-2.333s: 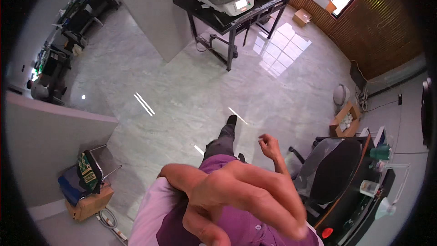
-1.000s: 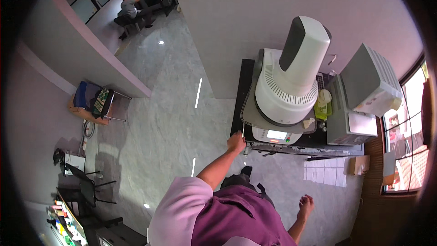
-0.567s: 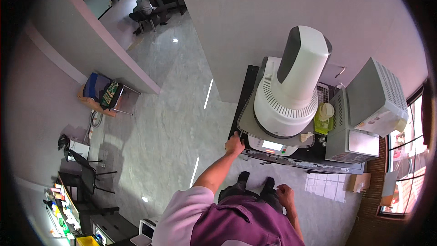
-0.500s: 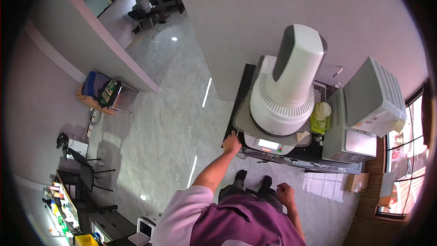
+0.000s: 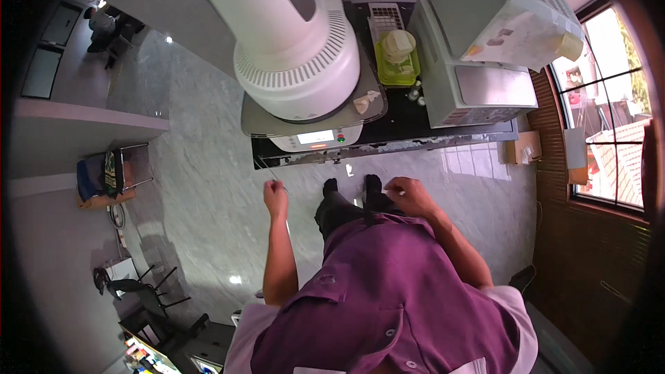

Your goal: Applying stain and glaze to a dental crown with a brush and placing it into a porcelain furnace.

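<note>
My left hand [image 5: 276, 199] is closed around a thin, light, stick-like tool [image 5: 267, 169], its tip pointing at the counter's front left corner. In front of my body, my right hand [image 5: 414, 198] is curled, with a small white piece [image 5: 402, 192] showing at its fingers; its kind is too small to tell. Ahead stands a large white dental-furnace-like machine [image 5: 298, 76] with a vented round body and a lit display [image 5: 316, 137]. On its grey side plate [image 5: 374, 108] rest small whitish pieces [image 5: 364, 102]. Neither hand touches the machine.
The black counter [image 5: 409, 119] has a worn front edge. Right of the machine are a green tray [image 5: 398, 73] with pale round items, and stacked grey box-shaped devices [image 5: 485, 83]. A cardboard box [image 5: 524, 147] is beside the counter. Chairs [image 5: 156, 294] stand left; a person [image 5: 102, 24] sits far off.
My left hand has drawn back from the counter edge, now showing the thin tool. My right hand has risen in front of me. My view has turned right and moved closer to the machine.
</note>
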Available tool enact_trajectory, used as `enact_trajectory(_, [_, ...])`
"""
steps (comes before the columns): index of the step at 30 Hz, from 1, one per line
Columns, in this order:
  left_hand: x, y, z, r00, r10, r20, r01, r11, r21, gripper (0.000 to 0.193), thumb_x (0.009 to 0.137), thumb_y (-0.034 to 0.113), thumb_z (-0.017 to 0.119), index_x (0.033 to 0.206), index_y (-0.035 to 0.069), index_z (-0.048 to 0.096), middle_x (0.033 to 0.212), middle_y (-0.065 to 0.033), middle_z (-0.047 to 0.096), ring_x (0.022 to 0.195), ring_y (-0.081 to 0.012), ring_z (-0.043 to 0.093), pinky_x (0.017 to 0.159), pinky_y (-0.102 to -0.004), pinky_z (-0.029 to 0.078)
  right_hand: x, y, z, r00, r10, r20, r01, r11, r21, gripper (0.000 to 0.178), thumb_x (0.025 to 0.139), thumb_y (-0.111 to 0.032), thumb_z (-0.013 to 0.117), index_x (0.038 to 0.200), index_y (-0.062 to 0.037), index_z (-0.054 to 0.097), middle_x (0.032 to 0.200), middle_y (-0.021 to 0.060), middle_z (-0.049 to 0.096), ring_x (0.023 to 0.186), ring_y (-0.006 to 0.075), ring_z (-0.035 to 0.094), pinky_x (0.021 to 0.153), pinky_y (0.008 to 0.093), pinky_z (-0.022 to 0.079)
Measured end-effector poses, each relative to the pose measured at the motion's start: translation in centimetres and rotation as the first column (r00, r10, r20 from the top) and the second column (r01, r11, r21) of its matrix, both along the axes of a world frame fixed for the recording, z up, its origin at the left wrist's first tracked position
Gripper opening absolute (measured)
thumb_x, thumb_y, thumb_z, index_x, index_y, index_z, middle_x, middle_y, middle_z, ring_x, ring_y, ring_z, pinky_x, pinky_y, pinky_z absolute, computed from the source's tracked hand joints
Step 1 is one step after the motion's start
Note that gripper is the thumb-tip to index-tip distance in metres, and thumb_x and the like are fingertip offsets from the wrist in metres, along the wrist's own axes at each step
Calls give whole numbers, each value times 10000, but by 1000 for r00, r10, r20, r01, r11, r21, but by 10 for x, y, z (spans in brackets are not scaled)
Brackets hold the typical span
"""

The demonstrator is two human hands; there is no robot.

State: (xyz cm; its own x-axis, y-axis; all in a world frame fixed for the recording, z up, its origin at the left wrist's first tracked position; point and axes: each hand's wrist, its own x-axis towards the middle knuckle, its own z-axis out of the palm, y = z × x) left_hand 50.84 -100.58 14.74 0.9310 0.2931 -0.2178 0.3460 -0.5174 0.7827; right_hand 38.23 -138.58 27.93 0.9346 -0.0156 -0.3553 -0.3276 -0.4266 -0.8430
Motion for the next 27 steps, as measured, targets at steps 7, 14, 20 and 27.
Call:
enact_trajectory(7, [-81,-142,115,880,-432,-198,225,745,-628,86,986,129,581,950,52,569,844,-21,652,748,-110,628,645,-246,471,24,31,-7,984,159,81,-168,977,131,323,993,-291,527,1021,6,652,871,163,694,805,303,677,725,408,500])
enact_trajectory(14, [-49,-207,137,853,-522,-27,409,698,-588,95,952,67,638,945,-17,594,853,-76,701,747,-117,648,688,-246,504,43,21,-2,957,-236,-170,286,646,708,295,1050,-216,508,1095,32,661,873,22,647,774,88,569,707,253,474])
enact_trajectory(20, [-35,-210,147,790,-604,-110,387,629,-674,176,972,136,623,993,-37,650,919,-93,727,798,-136,676,734,-261,524,58,9,7,922,-302,-242,363,459,811,233,1018,-170,574,1108,28,656,825,18,633,719,95,548,656,287,481])
enact_trajectory(27, [-45,-154,94,684,-711,-162,692,703,-162,275,911,218,691,1065,-8,668,977,-145,737,842,-232,726,748,-323,562,74,-12,-16,906,-383,-179,375,533,759,261,1018,-178,579,1228,-32,631,904,15,667,744,75,564,686,254,473])
